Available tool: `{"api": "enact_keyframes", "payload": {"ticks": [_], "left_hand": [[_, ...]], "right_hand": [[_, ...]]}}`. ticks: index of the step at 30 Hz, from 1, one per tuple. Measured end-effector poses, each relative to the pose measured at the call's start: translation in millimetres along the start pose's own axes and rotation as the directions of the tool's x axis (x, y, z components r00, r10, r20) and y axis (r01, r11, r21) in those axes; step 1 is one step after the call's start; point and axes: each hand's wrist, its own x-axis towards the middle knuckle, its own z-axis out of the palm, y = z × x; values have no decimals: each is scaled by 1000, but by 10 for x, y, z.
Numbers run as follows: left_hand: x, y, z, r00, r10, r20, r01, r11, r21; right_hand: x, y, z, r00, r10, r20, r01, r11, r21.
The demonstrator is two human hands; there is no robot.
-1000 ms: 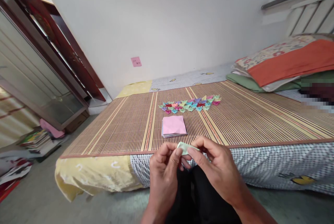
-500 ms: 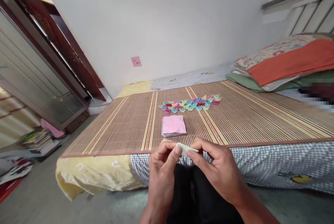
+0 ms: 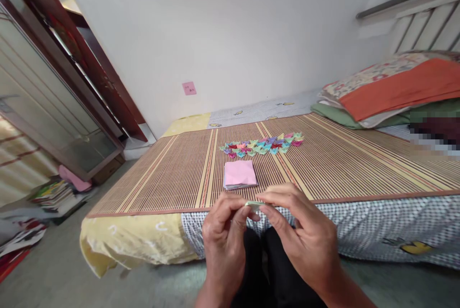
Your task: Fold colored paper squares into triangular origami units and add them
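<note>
A small folded piece of pale green paper (image 3: 254,203) is pinched between my two hands, just in front of the bed's near edge. My left hand (image 3: 227,233) grips its left end between thumb and fingers. On the other end, the thumb and fingertips of my right hand (image 3: 304,231) close around the paper, covering part of it. Beyond my hands lies a stack of square paper sheets (image 3: 240,174), pink on top. Several small folded paper pieces (image 3: 264,145) in many colours stand in rows behind the stack.
A striped woven mat (image 3: 161,174) covers the bed, over a yellow and checked sheet (image 3: 136,236). Folded bedding with an orange band (image 3: 395,87) is piled at the right. A pink note (image 3: 189,88) is on the wall. Books (image 3: 53,195) sit low at the left.
My right hand has shifted its fingers over the green paper, which now shows as a thinner, flatter strip. The view has moved slightly.
</note>
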Motion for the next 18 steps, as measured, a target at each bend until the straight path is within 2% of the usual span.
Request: {"api": "enact_keyframes", "payload": {"ticks": [3,9,18], "left_hand": [[-32,23,10,1000,-10,4,10,1000,-8],[-42,57,18,999,15,39,-15,1000,-5],[-9,110,-11,992,68,104,-80,990,117]], "right_hand": [[-9,-27,-4,997,-76,-32,75,997,-36],[10,-54,-40,994,-112,11,113,992,-60],[10,-74,-23,997,11,70,-13,1000,20]]}}
